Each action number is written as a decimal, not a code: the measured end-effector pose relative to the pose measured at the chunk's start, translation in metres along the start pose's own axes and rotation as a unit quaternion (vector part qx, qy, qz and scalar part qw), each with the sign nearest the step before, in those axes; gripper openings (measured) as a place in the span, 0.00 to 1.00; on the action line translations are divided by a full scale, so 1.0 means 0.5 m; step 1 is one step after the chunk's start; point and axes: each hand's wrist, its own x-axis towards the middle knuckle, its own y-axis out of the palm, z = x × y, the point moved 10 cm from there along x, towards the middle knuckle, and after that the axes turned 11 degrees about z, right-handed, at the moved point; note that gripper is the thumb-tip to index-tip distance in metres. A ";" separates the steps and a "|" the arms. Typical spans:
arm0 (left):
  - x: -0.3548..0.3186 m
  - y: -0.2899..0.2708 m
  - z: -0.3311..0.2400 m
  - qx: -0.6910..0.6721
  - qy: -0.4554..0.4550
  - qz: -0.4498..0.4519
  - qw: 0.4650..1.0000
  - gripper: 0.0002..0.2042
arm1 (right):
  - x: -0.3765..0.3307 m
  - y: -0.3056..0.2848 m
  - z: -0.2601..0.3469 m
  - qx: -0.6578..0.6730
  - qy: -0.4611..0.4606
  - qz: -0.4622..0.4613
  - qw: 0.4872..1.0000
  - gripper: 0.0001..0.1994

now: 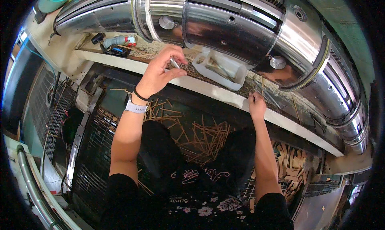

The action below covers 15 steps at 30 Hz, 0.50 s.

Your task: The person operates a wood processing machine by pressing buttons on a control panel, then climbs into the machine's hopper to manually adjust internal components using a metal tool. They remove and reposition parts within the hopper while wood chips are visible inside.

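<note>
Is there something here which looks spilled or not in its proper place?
Perhaps: below the white beam, thin wooden strips lie in a loose tangle, pointing every way, and flat wooden pieces are heaped at lower right. They look dropped rather than stacked.

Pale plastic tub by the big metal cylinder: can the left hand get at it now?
Probably yes: the left hand is just left of the tub, with nothing visible between them. It holds a small silvery piece, though, and the metal cylinder crowds the far side.

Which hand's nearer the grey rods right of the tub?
Right: right hand is just left of the grey rods; left hand is farther off, left of the plastic tub.
</note>
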 end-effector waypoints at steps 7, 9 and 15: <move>0.019 -0.021 -0.049 0.118 0.014 -0.134 0.984 0.09 | 0.007 0.015 -0.010 -0.033 0.021 0.002 0.999 0.13; 0.015 -0.028 -0.053 0.128 0.024 -0.168 0.977 0.12 | 0.008 0.017 -0.011 -0.049 0.029 0.001 0.998 0.13; 0.010 -0.053 -0.042 0.124 0.016 -0.244 0.962 0.14 | 0.012 0.024 -0.015 -0.081 0.027 -0.018 0.996 0.13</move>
